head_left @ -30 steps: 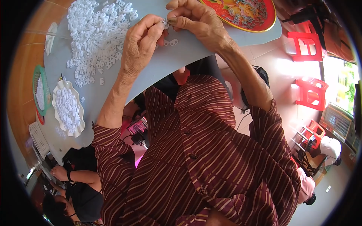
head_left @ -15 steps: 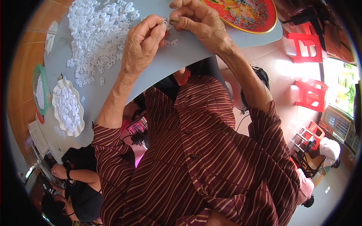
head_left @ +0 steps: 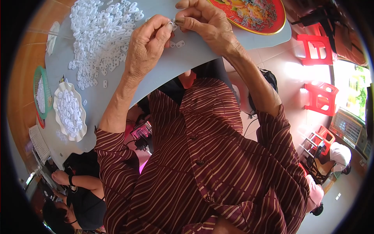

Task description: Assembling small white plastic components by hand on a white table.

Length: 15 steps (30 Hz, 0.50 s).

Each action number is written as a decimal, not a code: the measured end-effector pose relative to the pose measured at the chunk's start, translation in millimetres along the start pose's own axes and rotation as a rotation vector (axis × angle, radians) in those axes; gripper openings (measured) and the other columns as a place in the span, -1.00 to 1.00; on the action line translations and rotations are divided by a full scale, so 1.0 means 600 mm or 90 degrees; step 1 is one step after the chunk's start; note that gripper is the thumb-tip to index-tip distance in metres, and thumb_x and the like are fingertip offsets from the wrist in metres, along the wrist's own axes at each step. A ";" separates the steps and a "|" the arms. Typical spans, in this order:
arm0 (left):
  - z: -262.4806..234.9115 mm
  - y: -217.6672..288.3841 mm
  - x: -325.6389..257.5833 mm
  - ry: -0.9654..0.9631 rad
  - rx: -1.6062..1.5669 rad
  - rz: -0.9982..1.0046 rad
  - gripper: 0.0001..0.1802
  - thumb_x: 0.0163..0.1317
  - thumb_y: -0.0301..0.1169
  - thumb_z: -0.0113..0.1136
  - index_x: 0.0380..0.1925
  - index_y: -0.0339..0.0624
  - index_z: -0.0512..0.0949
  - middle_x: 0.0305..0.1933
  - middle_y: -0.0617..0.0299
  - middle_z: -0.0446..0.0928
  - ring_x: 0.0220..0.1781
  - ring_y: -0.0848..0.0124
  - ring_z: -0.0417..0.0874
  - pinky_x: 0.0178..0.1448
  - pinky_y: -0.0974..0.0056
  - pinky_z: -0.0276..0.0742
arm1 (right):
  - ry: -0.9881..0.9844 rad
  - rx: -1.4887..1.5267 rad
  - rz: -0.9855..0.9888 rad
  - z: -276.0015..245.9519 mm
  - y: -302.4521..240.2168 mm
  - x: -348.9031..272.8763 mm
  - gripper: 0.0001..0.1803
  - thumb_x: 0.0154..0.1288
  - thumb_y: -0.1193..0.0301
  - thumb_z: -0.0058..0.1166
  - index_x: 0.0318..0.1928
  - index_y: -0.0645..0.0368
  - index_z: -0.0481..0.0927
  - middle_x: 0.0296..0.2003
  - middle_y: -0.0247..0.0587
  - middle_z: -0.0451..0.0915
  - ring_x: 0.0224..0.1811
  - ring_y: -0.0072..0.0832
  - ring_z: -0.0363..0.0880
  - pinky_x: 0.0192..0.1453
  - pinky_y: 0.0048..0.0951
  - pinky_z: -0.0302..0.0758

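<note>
Above the grey table (head_left: 171, 60), my left hand (head_left: 147, 48) pinches a small white plastic piece (head_left: 174, 27) between thumb and fingertips. My right hand (head_left: 213, 32) meets it there, thumb and forefinger pressed together at the piece; anything tiny between them is too small to make out. A couple of loose white pieces (head_left: 179, 44) lie on the table just below the fingertips. Left of my left hand spreads a big heap of similar white plastic pieces with holes (head_left: 97, 39). Beyond my right hand stands a round red, gold-rimmed tray (head_left: 278, 9) with many small grey metal parts (head_left: 255, 17).
At the left stand a white scalloped dish (head_left: 58, 102) of white pieces and a green basket (head_left: 47, 93). A person in black (head_left: 87, 199) sits at lower left. Red plastic stools (head_left: 322, 97) stand on the floor to the right, with other people (head_left: 339, 156) farther off.
Almost nothing differs. Both hands stay together at the white piece; only the fingers shift very slightly.
</note>
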<state>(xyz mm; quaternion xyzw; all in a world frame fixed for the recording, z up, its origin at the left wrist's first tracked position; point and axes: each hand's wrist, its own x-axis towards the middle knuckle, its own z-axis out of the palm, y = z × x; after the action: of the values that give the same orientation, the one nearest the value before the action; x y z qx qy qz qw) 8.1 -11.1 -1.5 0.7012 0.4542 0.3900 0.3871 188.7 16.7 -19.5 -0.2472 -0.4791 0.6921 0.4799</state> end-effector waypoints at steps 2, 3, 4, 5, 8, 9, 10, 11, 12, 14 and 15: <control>0.001 0.000 0.000 0.001 0.008 0.001 -0.79 0.34 -0.32 0.00 -0.25 -0.23 0.51 -0.53 0.34 0.47 -0.51 0.60 0.41 -0.41 0.45 0.37 | 0.001 0.004 0.005 0.001 -0.001 0.000 -0.69 0.29 0.53 0.10 0.01 0.20 0.37 -0.31 -0.39 0.52 -0.28 -0.69 0.46 -0.13 -0.68 0.41; 0.001 0.000 -0.001 0.001 0.009 0.003 -0.79 0.34 -0.32 0.00 -0.25 -0.23 0.51 -0.53 0.34 0.47 -0.51 0.60 0.41 -0.41 0.45 0.37 | 0.001 0.004 0.005 0.003 -0.004 -0.001 -0.69 0.29 0.53 0.10 0.01 0.20 0.37 -0.31 -0.39 0.52 -0.28 -0.69 0.46 -0.13 -0.68 0.41; 0.001 0.000 -0.002 0.002 0.011 0.005 -0.80 0.34 -0.32 0.00 -0.24 -0.23 0.51 -0.53 0.34 0.47 -0.51 0.60 0.41 -0.41 0.45 0.38 | 0.006 -0.019 0.013 0.005 -0.007 -0.002 -0.69 0.29 0.53 0.10 0.01 0.20 0.37 -0.31 -0.39 0.53 -0.27 -0.69 0.47 -0.13 -0.68 0.42; 0.001 -0.001 -0.002 0.002 0.011 0.005 -0.80 0.34 -0.32 0.00 -0.24 -0.23 0.51 -0.53 0.34 0.47 -0.51 0.60 0.41 -0.41 0.45 0.38 | 0.011 -0.042 0.021 0.006 -0.009 -0.002 -0.69 0.29 0.53 0.10 0.01 0.20 0.38 -0.31 -0.39 0.53 -0.27 -0.69 0.47 -0.13 -0.68 0.42; 0.000 -0.002 -0.002 -0.002 0.014 0.012 -0.80 0.34 -0.33 -0.01 -0.24 -0.23 0.51 -0.51 0.34 0.47 -0.51 0.60 0.41 -0.41 0.45 0.37 | -0.006 -0.023 0.005 0.004 -0.007 -0.002 -0.70 0.29 0.54 0.09 0.01 0.21 0.38 -0.31 -0.37 0.54 -0.25 -0.69 0.48 -0.11 -0.67 0.43; 0.000 -0.001 -0.002 -0.003 0.019 0.014 -0.80 0.35 -0.33 -0.01 -0.24 -0.23 0.51 -0.51 0.34 0.47 -0.51 0.59 0.41 -0.41 0.45 0.37 | -0.006 -0.023 0.006 0.003 -0.005 -0.002 -0.70 0.29 0.54 0.09 0.01 0.21 0.38 -0.31 -0.37 0.54 -0.25 -0.69 0.48 -0.11 -0.67 0.43; 0.001 -0.001 -0.002 -0.005 0.024 0.015 -0.80 0.35 -0.33 -0.01 -0.24 -0.23 0.50 -0.50 0.34 0.47 -0.50 0.59 0.41 -0.41 0.45 0.37 | -0.014 -0.041 -0.012 0.001 -0.005 -0.001 -0.71 0.29 0.55 0.09 0.00 0.22 0.38 -0.31 -0.37 0.55 -0.25 -0.69 0.49 -0.11 -0.67 0.44; 0.001 -0.001 -0.001 -0.006 0.023 0.015 -0.80 0.35 -0.33 -0.01 -0.24 -0.23 0.50 -0.50 0.34 0.47 -0.50 0.59 0.41 -0.41 0.45 0.37 | -0.021 -0.060 -0.030 0.001 -0.005 -0.001 -0.71 0.29 0.56 0.08 0.00 0.23 0.38 -0.31 -0.36 0.55 -0.25 -0.68 0.50 -0.11 -0.66 0.45; 0.002 -0.001 0.000 -0.008 0.022 0.020 -0.80 0.35 -0.33 -0.02 -0.24 -0.23 0.50 -0.50 0.33 0.47 -0.50 0.59 0.41 -0.41 0.45 0.37 | -0.021 -0.060 -0.029 0.001 -0.008 -0.001 -0.71 0.29 0.56 0.08 0.00 0.23 0.38 -0.31 -0.36 0.55 -0.25 -0.68 0.50 -0.11 -0.66 0.45; 0.002 -0.001 -0.001 -0.011 0.021 0.024 -0.79 0.35 -0.33 -0.03 -0.24 -0.23 0.50 -0.50 0.33 0.47 -0.50 0.59 0.41 -0.40 0.45 0.36 | -0.026 -0.136 -0.043 0.007 -0.022 -0.001 -0.72 0.28 0.59 0.08 -0.02 0.26 0.39 -0.31 -0.36 0.56 -0.26 -0.67 0.51 -0.14 -0.65 0.48; 0.003 0.001 0.000 -0.006 0.009 0.031 -0.83 0.34 -0.35 -0.01 -0.28 -0.22 0.49 -0.54 0.31 0.47 -0.52 0.57 0.43 -0.42 0.42 0.38 | -0.026 -0.136 -0.042 0.010 -0.029 -0.002 -0.72 0.28 0.59 0.08 -0.02 0.26 0.39 -0.31 -0.36 0.56 -0.26 -0.67 0.51 -0.14 -0.65 0.48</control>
<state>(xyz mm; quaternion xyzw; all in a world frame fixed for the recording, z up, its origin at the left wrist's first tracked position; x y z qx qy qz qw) 9.8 -11.8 -1.8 0.7165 0.4382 0.3927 0.3748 191.7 14.3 -1.3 -0.2670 -0.5673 0.6262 0.4634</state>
